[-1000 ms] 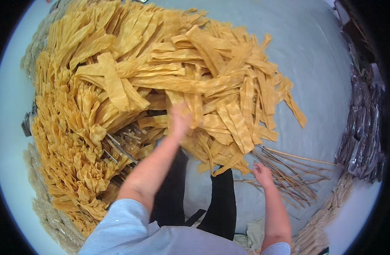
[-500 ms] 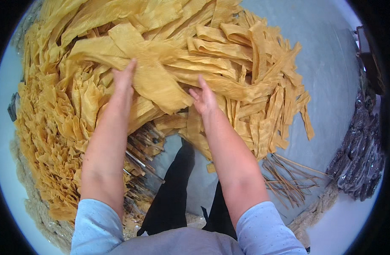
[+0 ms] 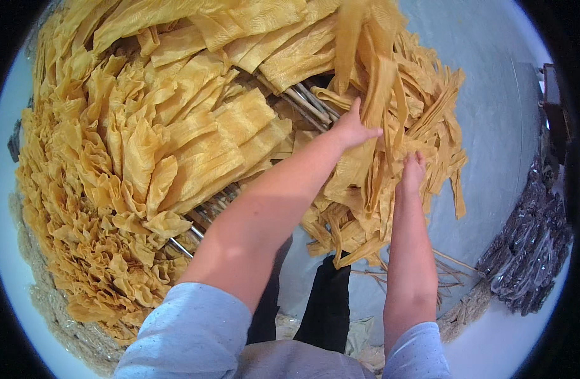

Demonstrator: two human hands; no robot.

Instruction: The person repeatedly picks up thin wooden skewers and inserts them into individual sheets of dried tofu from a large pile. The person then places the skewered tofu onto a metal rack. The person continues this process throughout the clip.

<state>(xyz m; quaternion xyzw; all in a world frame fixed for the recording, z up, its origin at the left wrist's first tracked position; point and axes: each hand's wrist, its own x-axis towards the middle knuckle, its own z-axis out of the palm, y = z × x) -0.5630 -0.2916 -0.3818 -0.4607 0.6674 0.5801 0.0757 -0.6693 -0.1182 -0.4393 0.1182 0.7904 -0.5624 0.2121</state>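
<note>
Both hands shifted from the centre sheets to the strip bunch (image 3: pixel 391 126) at 1 o'clock — left hand (image 3: pixel 352 128) pinching one strip, right hand (image 3: pixel 413 169) buried in strips, grip unclear. Sorting continues rightward.

Thin, wrinkled, matt yellow sheets hang over pale sticks.

We see dried yellow sheets (image 3: pixel 195 145), papery and crinkled with a fine ribbed grain, draped over smooth pale wooden rods (image 3: pixel 302 101). Narrower strips (image 3: pixel 378 95) look semi-translucent where light passes through. Our sleeves (image 3: pixel 189 335) are soft light-blue cloth. The floor (image 3: pixel 492 114) is rough grey concrete; dark glossy plastic bags (image 3: pixel 530 252) lie at right.
</note>
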